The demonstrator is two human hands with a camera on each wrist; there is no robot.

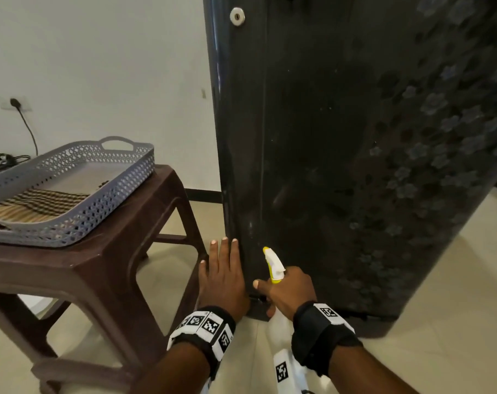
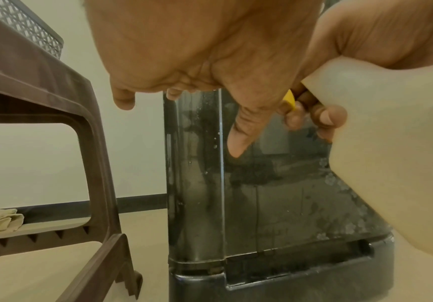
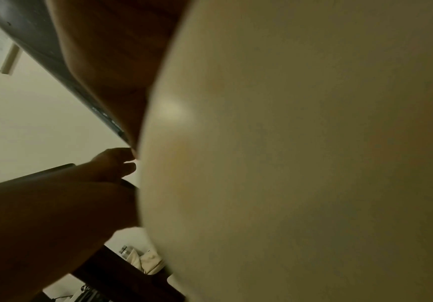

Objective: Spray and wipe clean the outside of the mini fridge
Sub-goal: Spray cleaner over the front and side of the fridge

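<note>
While the mini fridge [image 1: 341, 155] stands upright on the tiled floor [image 1: 440, 280], dark and glossy with a faint flower print on its right-hand face, both hands work low at its near corner. Right hand [image 1: 291, 291]: its grip is closed around the neck of a spray bottle [image 1: 281, 325], fingers curled at the trigger beneath the white and yellow nozzle [image 1: 273, 263]. The nozzle points at the lower part of the fridge and sits close to it. The pale bottle body fills most of the right wrist view. Left hand [image 1: 223, 275]: grip wide, fingers [image 1: 224, 248] straight and together, holding nothing; the hand lies flat beside the fridge's left edge. Whether it touches the surface cannot be told. Small droplets show on the fridge corner in the left wrist view.

Left of the fridge stands a brown plastic stool [image 1: 99, 268]. On it rests a grey perforated tray [image 1: 119, 177] with a handle, and a checked cloth [image 1: 39, 204] lies inside the tray, well apart from both hands. Both wrists carry black bands with printed markers. A wall socket [image 1: 15, 103] with a plugged cable is on the wall behind.
</note>
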